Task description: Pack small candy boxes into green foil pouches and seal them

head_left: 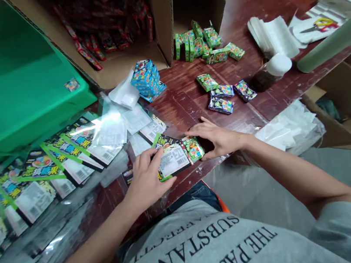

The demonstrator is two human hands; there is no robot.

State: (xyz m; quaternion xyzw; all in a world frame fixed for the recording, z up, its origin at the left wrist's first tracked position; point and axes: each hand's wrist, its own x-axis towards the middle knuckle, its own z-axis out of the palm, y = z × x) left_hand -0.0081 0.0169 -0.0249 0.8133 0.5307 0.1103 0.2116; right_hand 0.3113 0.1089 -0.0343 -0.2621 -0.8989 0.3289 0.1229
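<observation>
Near the table's front edge, my left hand (148, 173) grips a flat printed plastic pouch (175, 159) with a white label and barcode, its thumb on top. My right hand (217, 137) curls around a small green candy box (194, 148) at the pouch's right end. Whether the box is partly inside the pouch, I cannot tell. Beyond my right hand lie a loose green box (207, 82) and several purple boxes (221, 105). A stack of blue boxes (146, 78) stands farther back, beside a white folded sheet (125, 90).
More printed pouches (41, 186) overlap on the left, in front of a green bin (28, 114). An open carton (163, 14) holds red packets. Green boxes (205, 45) are piled beside it. On the right are a white-capped jar (279, 64), scissors (323, 26) and a pale green pole (330, 42).
</observation>
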